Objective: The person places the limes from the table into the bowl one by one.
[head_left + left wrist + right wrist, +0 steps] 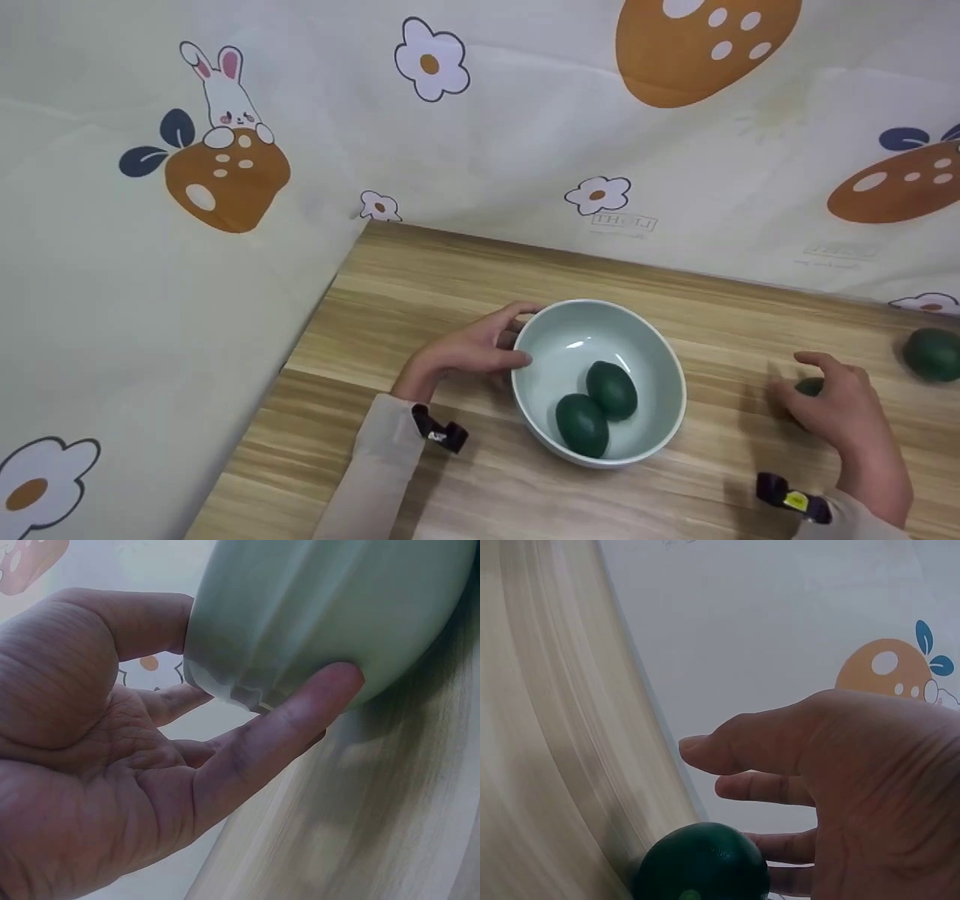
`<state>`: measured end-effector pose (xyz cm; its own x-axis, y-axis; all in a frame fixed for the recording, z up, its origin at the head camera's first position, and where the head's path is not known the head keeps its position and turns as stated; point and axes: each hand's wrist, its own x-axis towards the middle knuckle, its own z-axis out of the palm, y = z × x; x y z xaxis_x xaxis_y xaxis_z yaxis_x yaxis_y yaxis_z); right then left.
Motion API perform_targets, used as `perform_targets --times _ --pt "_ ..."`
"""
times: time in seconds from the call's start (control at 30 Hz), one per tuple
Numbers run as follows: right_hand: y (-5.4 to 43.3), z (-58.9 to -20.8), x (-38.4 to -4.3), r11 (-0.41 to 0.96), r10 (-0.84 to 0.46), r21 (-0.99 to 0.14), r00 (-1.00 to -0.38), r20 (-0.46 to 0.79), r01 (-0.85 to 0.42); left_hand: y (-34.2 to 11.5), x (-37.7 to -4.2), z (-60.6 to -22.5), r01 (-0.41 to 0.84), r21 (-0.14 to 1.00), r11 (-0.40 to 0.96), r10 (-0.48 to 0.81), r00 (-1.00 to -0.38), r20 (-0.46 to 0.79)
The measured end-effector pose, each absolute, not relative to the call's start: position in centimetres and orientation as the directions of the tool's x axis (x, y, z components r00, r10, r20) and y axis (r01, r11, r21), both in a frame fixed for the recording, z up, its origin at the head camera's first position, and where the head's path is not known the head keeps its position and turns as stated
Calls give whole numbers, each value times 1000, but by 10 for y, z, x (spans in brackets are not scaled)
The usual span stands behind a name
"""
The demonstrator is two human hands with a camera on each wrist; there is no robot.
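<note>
My left hand holds a pale green bowl by its left side, thumb over the rim and fingers along the outside. Ribbed shading runs down the outer wall in the left wrist view. Inside the bowl lie two dark green oval fruits, one upper right and one lower left, side by side. To the bowl's right, my right hand hovers around another dark green fruit on the table, its thumb and fingers spread apart. From the head view that hand covers most of this fruit.
One more dark green fruit sits at the far right of the wood-grain table. A pale sheet printed with flowers, fruit and rabbits rises behind the table and along its left edge.
</note>
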<state>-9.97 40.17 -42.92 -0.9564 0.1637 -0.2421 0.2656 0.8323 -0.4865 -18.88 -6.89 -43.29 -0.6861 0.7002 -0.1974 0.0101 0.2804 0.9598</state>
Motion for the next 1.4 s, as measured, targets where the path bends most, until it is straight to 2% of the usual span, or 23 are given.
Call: perform_targets --times 0.4,0.63,1.1,1.4 --pt "408 -432 -101 811 169 -475 -915 -367 341 -69 -188 -435 7 959 284 692 -694 -200" --pt "410 -436 -97 775 226 -475 -886 -406 415 -69 -189 -437 6 961 278 699 -687 -198" --pt "405 -431 -92 694 372 -463 -825 -425 552 -69 -188 -434 1 964 268 696 -692 -192" --pt "407 -433 -93 684 369 -484 -831 -417 547 -70 -188 -434 -11 956 292 692 -688 -219"
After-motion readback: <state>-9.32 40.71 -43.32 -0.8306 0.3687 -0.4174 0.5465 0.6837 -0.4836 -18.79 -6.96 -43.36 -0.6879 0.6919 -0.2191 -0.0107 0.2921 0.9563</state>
